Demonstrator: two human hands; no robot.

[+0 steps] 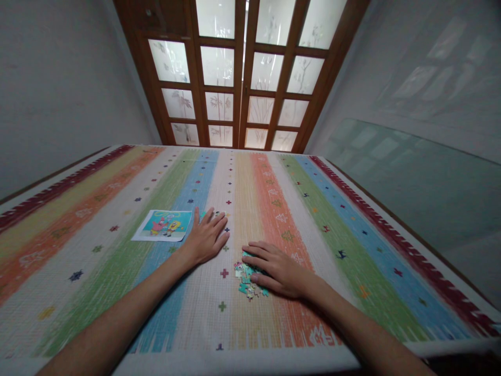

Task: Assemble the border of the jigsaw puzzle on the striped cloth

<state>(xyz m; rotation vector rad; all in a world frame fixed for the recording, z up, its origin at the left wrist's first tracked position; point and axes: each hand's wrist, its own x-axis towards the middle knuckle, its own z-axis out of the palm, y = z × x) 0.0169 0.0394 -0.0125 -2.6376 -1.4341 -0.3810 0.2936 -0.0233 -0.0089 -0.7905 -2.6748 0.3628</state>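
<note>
Under and beside my right hand (276,269) lies a small heap of jigsaw puzzle pieces (248,287), mostly teal with some pink and yellow. The fingers of that hand are stretched out over the heap, hiding part of it. My left hand (207,235) rests palm down farther forward, its fingers spread. A bit of teal shows by its fingertips, mostly covered, so I cannot make out how many pieces lie there. Just left of this hand is a printed cartoon picture (163,225) on white paper, lying flat with its lower edge slightly curled.
A striped, multicoloured cloth (117,271) covers the bed-like surface. Beyond its far edge stand wooden doors (240,78) with frosted panes. Grey walls rise on both sides, and a pale glass-like panel (410,183) leans along the right.
</note>
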